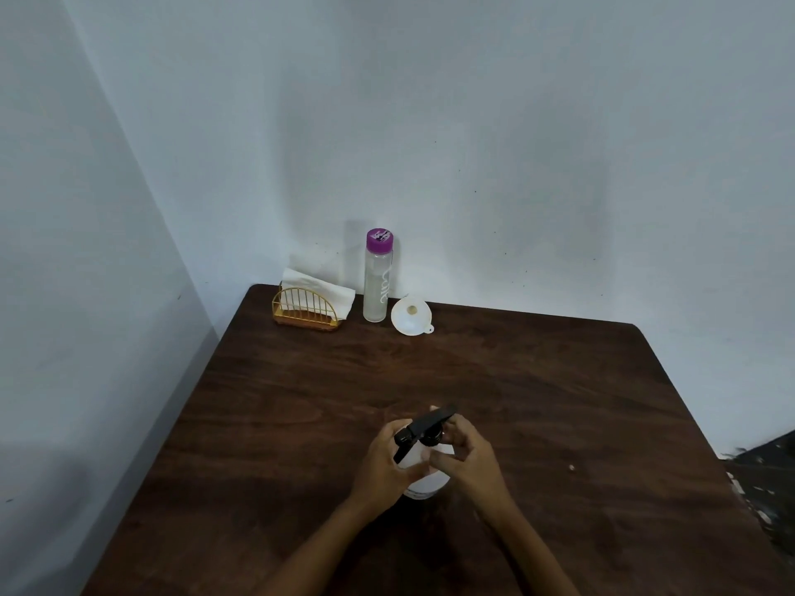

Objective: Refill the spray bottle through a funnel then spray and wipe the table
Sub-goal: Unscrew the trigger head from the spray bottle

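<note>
A white spray bottle [423, 481] with a black trigger head [426, 430] stands on the dark wooden table [559, 402] near its middle. My left hand [383, 462] wraps the bottle's body from the left. My right hand [466, 455] pinches the black collar under the trigger head. At the back by the wall stands a clear water bottle [377, 277] with a purple cap, upright. Just right of it a white funnel [411, 317] lies on its side, mouth facing me.
A gold wire holder [306, 311] with white paper napkins [318, 290] sits at the back left corner. Walls close the table's far and left sides. A small pale speck [571, 468] lies on the right of the tabletop. The table's right edge drops to a dark floor.
</note>
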